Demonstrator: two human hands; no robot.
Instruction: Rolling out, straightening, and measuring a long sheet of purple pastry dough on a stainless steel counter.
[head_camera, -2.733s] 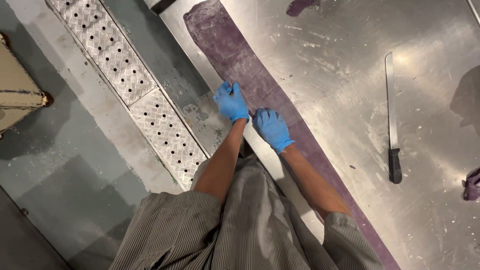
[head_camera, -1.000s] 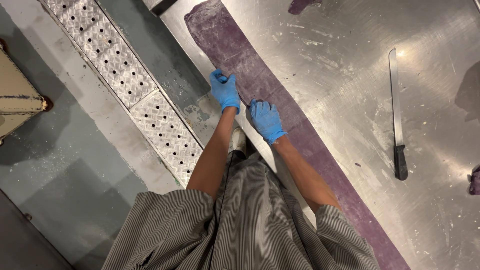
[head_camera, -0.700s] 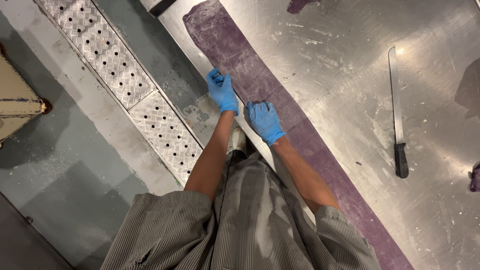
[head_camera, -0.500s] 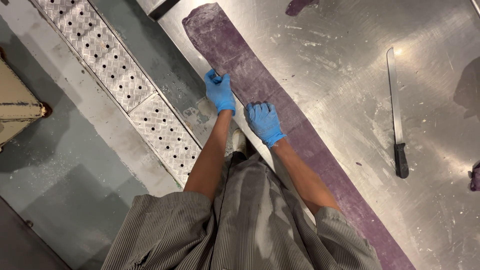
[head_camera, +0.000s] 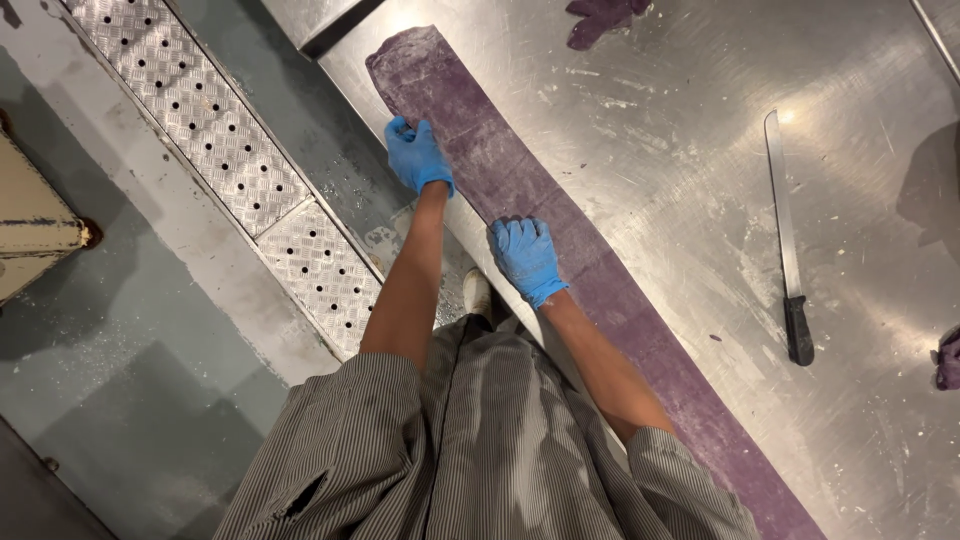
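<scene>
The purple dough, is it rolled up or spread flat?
Spread flat: the purple dough lies as one long thin strip along the steel table edge.

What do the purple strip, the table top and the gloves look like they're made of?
Purple strip: likely soft dough, matte and floury. Table top: metal, probably stainless steel, brushed, with glare and white smears. Gloves on the left hand and right hand: thin blue rubbery film, nitrile or similar.

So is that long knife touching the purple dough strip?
Apart. The head view shows the knife lying on bare steel table, well right of the purple dough strip, with shiny metal between them.
</scene>
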